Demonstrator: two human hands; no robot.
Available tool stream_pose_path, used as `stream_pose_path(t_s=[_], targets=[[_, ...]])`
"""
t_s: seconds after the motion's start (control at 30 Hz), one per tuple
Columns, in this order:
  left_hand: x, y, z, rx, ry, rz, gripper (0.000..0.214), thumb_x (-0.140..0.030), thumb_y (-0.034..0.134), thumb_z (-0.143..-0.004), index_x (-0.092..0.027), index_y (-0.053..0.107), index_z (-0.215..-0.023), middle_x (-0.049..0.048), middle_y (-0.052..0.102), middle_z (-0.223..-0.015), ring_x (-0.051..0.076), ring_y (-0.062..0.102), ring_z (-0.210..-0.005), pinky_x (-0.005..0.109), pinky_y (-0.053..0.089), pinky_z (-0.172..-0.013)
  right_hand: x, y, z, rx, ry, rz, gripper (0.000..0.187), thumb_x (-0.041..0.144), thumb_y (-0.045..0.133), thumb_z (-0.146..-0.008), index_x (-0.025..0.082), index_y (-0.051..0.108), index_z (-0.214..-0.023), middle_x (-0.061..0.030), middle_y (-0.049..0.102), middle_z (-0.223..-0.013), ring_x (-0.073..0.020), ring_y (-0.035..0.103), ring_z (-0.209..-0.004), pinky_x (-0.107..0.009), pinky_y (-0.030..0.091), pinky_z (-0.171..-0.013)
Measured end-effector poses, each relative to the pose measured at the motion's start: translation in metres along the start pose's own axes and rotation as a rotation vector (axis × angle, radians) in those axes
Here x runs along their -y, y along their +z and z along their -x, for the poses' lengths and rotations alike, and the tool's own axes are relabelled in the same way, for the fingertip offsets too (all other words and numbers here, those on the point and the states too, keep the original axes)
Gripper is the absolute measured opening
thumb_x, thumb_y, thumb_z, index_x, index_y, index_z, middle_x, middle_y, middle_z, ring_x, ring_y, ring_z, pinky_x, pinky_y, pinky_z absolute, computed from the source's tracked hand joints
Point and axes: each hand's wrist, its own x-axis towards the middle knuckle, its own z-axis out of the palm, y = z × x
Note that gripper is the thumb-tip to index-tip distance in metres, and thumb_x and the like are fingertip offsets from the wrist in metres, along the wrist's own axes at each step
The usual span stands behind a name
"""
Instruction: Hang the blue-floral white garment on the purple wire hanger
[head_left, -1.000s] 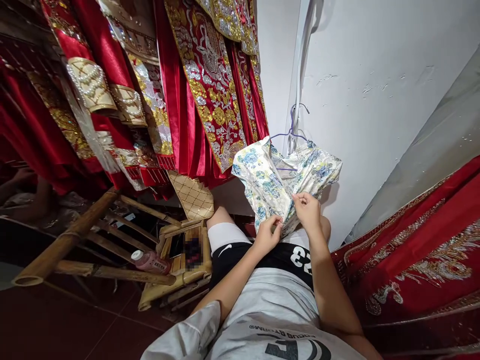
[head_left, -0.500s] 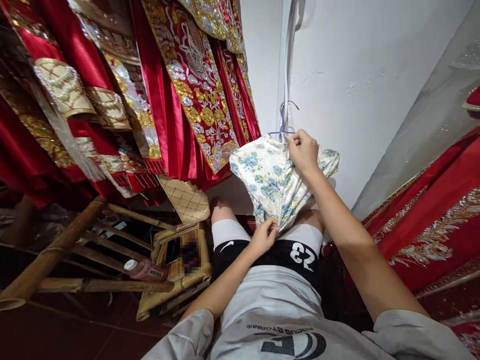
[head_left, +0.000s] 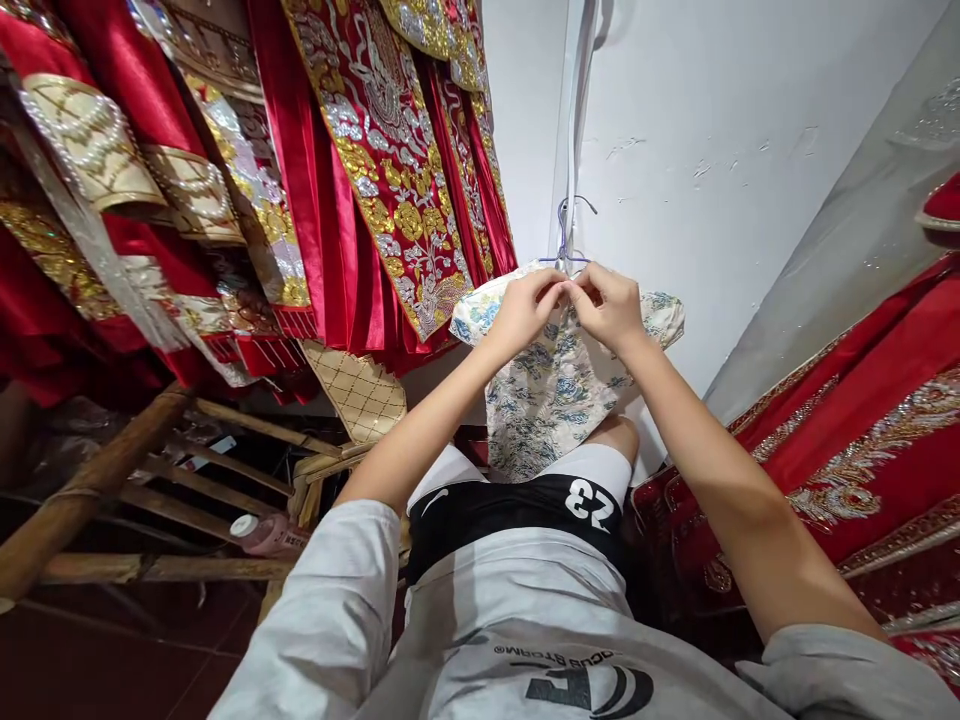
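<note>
A small cream garment with a blue floral print (head_left: 555,385) hangs in front of me on a purple wire hanger (head_left: 564,235). Both hands are up at its collar, just below the hanger's hook. My left hand (head_left: 525,308) pinches the cloth at the neck. Touching it fingertip to fingertip, my right hand (head_left: 609,305) is closed on the same stretch of collar. The garment's lower part falls over my knees, above my black shorts with the number 23 (head_left: 581,500).
Red robes with gold and silver embroidery (head_left: 375,170) hang close on the left. A bamboo chair (head_left: 135,480) and a pink bottle (head_left: 262,533) sit low on the left. A white wall (head_left: 712,150) stands ahead; more red embroidered cloth (head_left: 862,470) is on the right.
My right hand went up from the hem to the collar first. My left hand then let go of the hem and rose to join it at the hanger. The garment now hangs straight.
</note>
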Motion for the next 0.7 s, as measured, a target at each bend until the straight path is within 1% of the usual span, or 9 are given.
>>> stream_pose_path(t_s=[0.07, 0.13, 0.2, 0.3, 0.37, 0.43, 0.53, 0.6, 0.7], targets=[[0.000, -0.003, -0.007, 0.076, 0.056, -0.137, 0.015, -0.026, 0.057, -0.095, -0.017, 0.067, -0.088, 0.0063, 0.068, -0.083, 0.021, 0.063, -0.084, 0.034, 0.048, -0.085, -0.002, 0.003, 0.007, -0.009, -0.061, 0.032, 0.035, 0.045, 0.047, -0.099, 0.024, 0.050, -0.071, -0.0044, 0.056, -0.066, -0.0201, 0.052, -0.065, -0.033, 0.038, -0.065], [0.000, -0.005, -0.007, 0.116, 0.105, -0.247, 0.016, -0.025, 0.055, -0.095, -0.017, 0.064, -0.084, 0.0066, 0.067, -0.082, 0.021, 0.062, -0.083, 0.033, 0.047, -0.083, -0.006, 0.006, 0.013, -0.013, -0.121, 0.064, 0.036, 0.042, 0.044, -0.101, 0.024, 0.048, -0.070, -0.0053, 0.055, -0.066, -0.0209, 0.051, -0.066, -0.033, 0.037, -0.065], [0.000, -0.006, -0.006, 0.104, 0.127, -0.298, 0.016, -0.023, 0.053, -0.096, -0.017, 0.063, -0.084, 0.0064, 0.066, -0.082, 0.020, 0.061, -0.082, 0.032, 0.046, -0.081, -0.010, 0.007, 0.017, 0.014, -0.176, 0.094, 0.037, 0.041, 0.042, -0.101, 0.024, 0.047, -0.068, -0.0055, 0.054, -0.064, -0.0211, 0.050, -0.065, -0.034, 0.034, -0.063], [0.001, -0.004, -0.008, 0.043, 0.105, -0.275, 0.016, -0.022, 0.053, -0.096, -0.017, 0.062, -0.084, 0.0050, 0.066, -0.079, 0.018, 0.059, -0.078, 0.031, 0.045, -0.079, -0.016, 0.008, 0.018, 0.089, -0.213, 0.125, 0.038, 0.040, 0.041, -0.101, 0.024, 0.046, -0.067, -0.0051, 0.053, -0.063, -0.0206, 0.048, -0.064, -0.033, 0.030, -0.061], [0.004, -0.004, -0.014, -0.028, 0.064, -0.210, 0.016, -0.023, 0.055, -0.096, -0.017, 0.063, -0.083, 0.0041, 0.065, -0.077, 0.018, 0.059, -0.076, 0.031, 0.046, -0.079, -0.019, 0.012, 0.022, 0.175, -0.220, 0.111, 0.036, 0.038, 0.042, -0.101, 0.024, 0.046, -0.068, -0.0047, 0.053, -0.064, -0.0200, 0.047, -0.064, -0.032, 0.028, -0.060], [0.010, -0.011, -0.024, -0.143, 0.020, -0.123, 0.017, -0.026, 0.058, -0.097, -0.017, 0.064, -0.084, 0.0035, 0.064, -0.076, 0.018, 0.059, -0.077, 0.033, 0.046, -0.081, -0.018, 0.018, 0.032, 0.305, -0.217, 0.064, 0.033, 0.037, 0.043, -0.099, 0.024, 0.046, -0.069, -0.0036, 0.053, -0.063, -0.0191, 0.045, -0.063, -0.031, 0.027, -0.059], [0.024, -0.035, -0.037, -0.322, -0.051, -0.003, 0.019, -0.031, 0.063, -0.095, -0.017, 0.064, -0.083, 0.0028, 0.062, -0.075, 0.018, 0.060, -0.080, 0.034, 0.048, -0.085, -0.009, 0.029, 0.055, 0.455, -0.145, -0.047, 0.031, 0.036, 0.044, -0.096, 0.024, 0.044, -0.068, -0.0019, 0.050, -0.062, -0.0177, 0.043, -0.060, -0.029, 0.028, -0.059], [0.035, -0.057, -0.037, -0.428, -0.131, 0.086, 0.020, -0.031, 0.067, -0.093, -0.017, 0.063, -0.079, 0.0019, 0.060, -0.073, 0.017, 0.060, -0.079, 0.033, 0.049, -0.085, 0.004, 0.032, 0.065, 0.452, -0.054, -0.127, 0.031, 0.038, 0.046, -0.096, 0.024, 0.044, -0.069, -0.0010, 0.050, -0.062, -0.0167, 0.044, -0.060, -0.028, 0.030, -0.060], [0.051, -0.087, -0.019, -0.602, -0.302, 0.312, 0.020, -0.027, 0.068, -0.092, -0.017, 0.062, -0.076, -0.0001, 0.058, -0.071, 0.014, 0.059, -0.075, 0.027, 0.049, -0.081, 0.029, 0.026, 0.064, 0.378, 0.042, -0.240, 0.032, 0.041, 0.051, -0.095, 0.023, 0.046, -0.069, 0.0005, 0.050, -0.061, -0.0151, 0.045, -0.057, -0.028, 0.033, -0.060]])
